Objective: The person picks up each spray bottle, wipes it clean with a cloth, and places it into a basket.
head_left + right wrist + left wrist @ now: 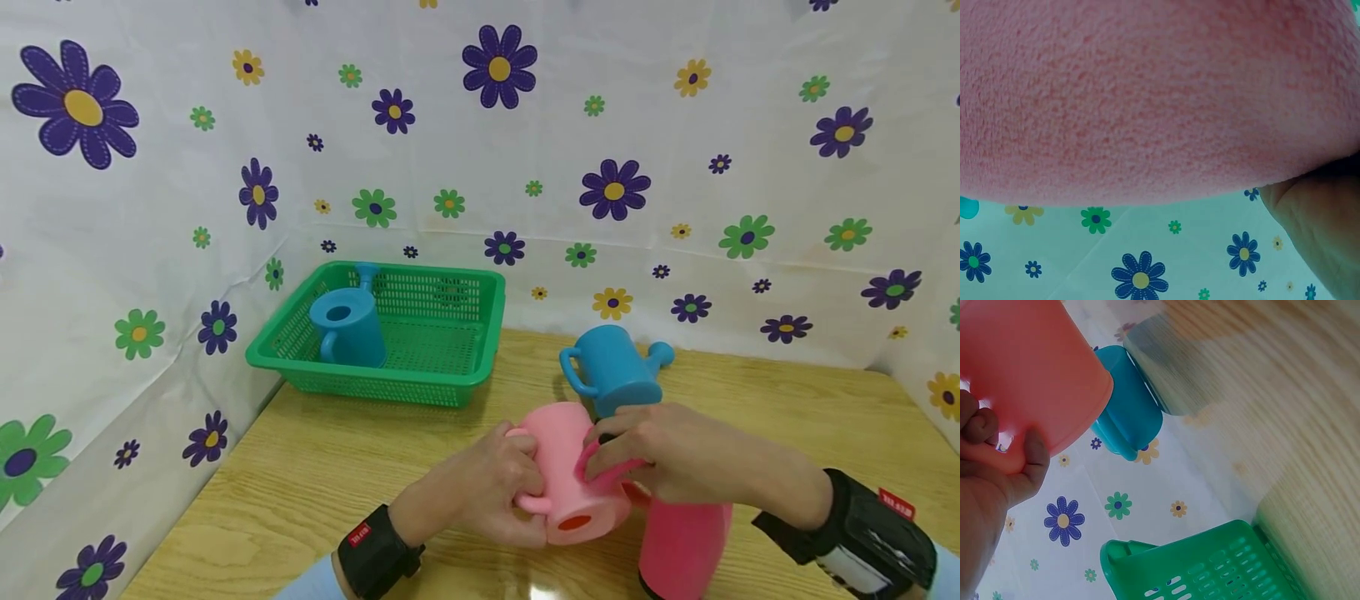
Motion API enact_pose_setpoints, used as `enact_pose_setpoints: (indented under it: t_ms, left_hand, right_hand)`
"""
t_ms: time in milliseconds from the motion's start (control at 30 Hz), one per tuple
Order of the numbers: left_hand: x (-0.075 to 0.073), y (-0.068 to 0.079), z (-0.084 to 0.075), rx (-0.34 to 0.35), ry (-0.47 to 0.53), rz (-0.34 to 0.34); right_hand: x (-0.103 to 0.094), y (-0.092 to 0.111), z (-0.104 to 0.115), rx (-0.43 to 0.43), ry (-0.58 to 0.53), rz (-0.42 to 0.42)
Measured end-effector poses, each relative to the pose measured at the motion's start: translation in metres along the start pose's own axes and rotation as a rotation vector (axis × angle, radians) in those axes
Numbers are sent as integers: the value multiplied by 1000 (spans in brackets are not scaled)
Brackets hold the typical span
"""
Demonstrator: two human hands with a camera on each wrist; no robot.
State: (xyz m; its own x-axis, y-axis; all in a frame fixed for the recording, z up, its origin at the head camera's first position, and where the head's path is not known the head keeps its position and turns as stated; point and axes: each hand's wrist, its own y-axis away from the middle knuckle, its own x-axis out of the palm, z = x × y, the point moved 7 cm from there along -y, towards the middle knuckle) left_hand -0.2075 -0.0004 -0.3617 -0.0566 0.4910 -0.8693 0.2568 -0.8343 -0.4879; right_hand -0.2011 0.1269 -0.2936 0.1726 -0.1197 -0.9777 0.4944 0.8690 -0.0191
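A light pink watering can (564, 467) is held tilted over the table, its opening turned toward me. My left hand (498, 487) grips it by the handle; the left wrist view shows the thumb curled round that handle (1007, 459). Against the can's right side, my right hand (648, 450) curls its fingers round a darker pink object (686, 542) with a black lower edge, whose kind I cannot tell. Its rough pink surface (1147, 112) fills most of the right wrist view. The can's spout is mostly hidden behind the right hand.
Just beyond my hands a blue watering can (611, 367) is on the wooden table (787, 433). A green basket (375, 387) at the back left holds another blue watering can (356, 329). White flowered cloth (450, 150) hangs behind and at the sides.
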Motion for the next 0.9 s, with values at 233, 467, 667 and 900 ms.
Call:
enact_pose_setpoints:
  t_ms: [233, 467, 667, 900]
  left_hand:
    - [1, 0, -5, 23, -1, 4]
    - [1, 0, -9, 40, -18, 22]
    - [0, -1, -12, 59, -15, 27]
    - [1, 0, -15, 59, 8, 20]
  right_hand:
    - [1, -2, -11, 0, 9, -33]
    - [0, -3, -24, 5, -15, -74]
    - [-1, -2, -35, 9, -30, -104]
    - [-1, -1, -44, 7, -50, -160]
